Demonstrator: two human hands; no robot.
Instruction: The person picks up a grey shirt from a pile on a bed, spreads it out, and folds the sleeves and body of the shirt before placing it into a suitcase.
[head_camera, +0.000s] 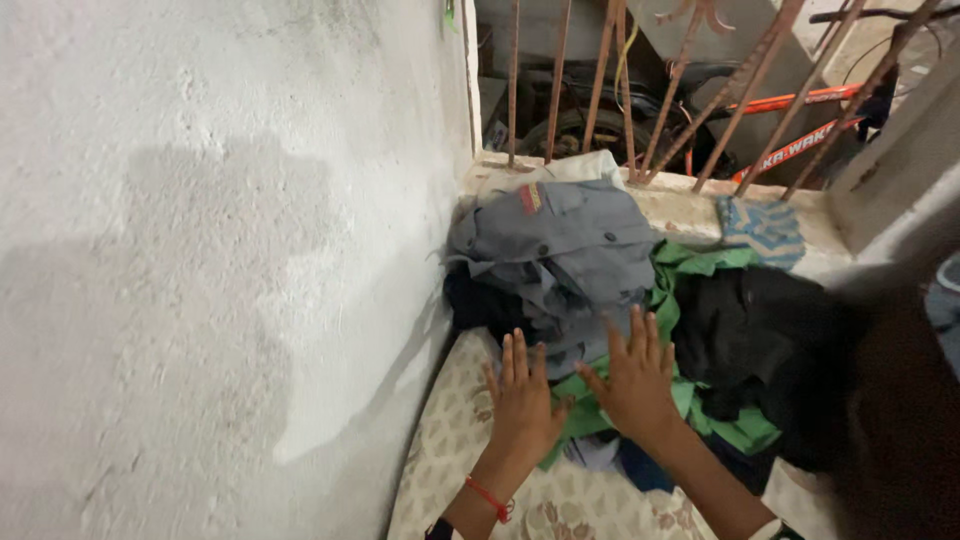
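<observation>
Two hands flat on clothes pile.
Left hand (522, 395) and right hand (632, 375), fingers spread, gripping nothing, press grey shirt (560, 245); advise even pressure.

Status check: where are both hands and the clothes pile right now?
Left hand and right hand open, flat on clothes pile. Grey shirt on top. Wall close left.

Both hands, left hand (522, 398) and right hand (632, 377), are laid flat on a green garment (690, 300). A grey shirt (560, 240) is heaped just beyond, beside the whitewashed wall (200, 250).
</observation>
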